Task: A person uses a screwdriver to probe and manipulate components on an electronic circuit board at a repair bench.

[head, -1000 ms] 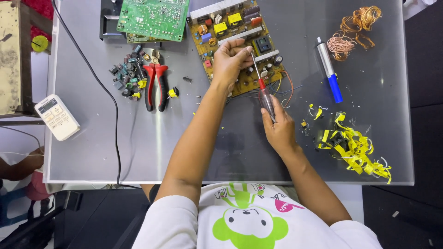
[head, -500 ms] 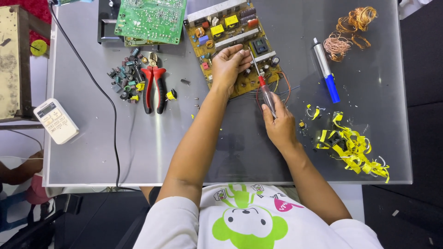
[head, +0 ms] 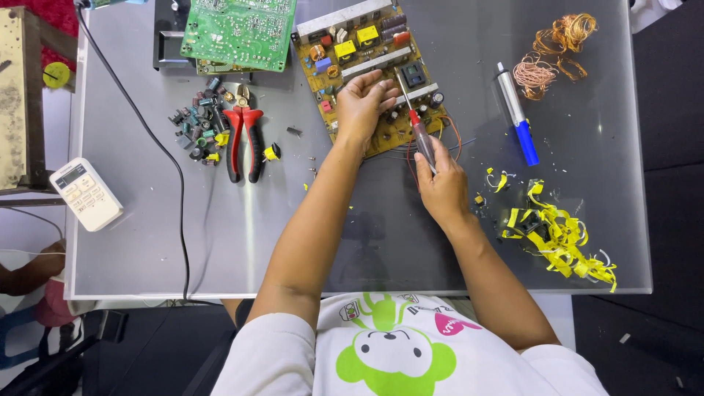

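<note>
A: Where is the work happening?

B: Upper middle of the frame. A yellow-brown circuit board [head: 367,66] lies flat on the grey worktop [head: 293,235]. The left hand [head: 361,108] lies on the board's lower part, its fingers [head: 378,88] spread loosely over the components, pressing rather than gripping anything.

A: And the other hand?

B: The right hand [head: 442,187] sits just below the board's lower right corner, fingers clenched round the red-handled screwdriver [head: 416,125]. Its shaft slants up and left, and the tip meets the board right beside the left fingertips.

A: So which step is that?

B: I judge it to be prying or loosening a part on the board, with the left hand holding the board down against the push.

A: What would the next move call for?

B: Probably a steady, small lever of the tip with the left fingers kept out of its path, since they lie so near it.

A: Anything else around?

B: Red-handled pliers [head: 243,143] beside a heap of loose components [head: 194,128] at centre left, a green circuit board [head: 238,33] top left, a blue-and-silver pen-shaped tool [head: 516,114] to the right, copper wire coils [head: 554,48] upper right, and yellow scraps [head: 554,235] lower right.
</note>
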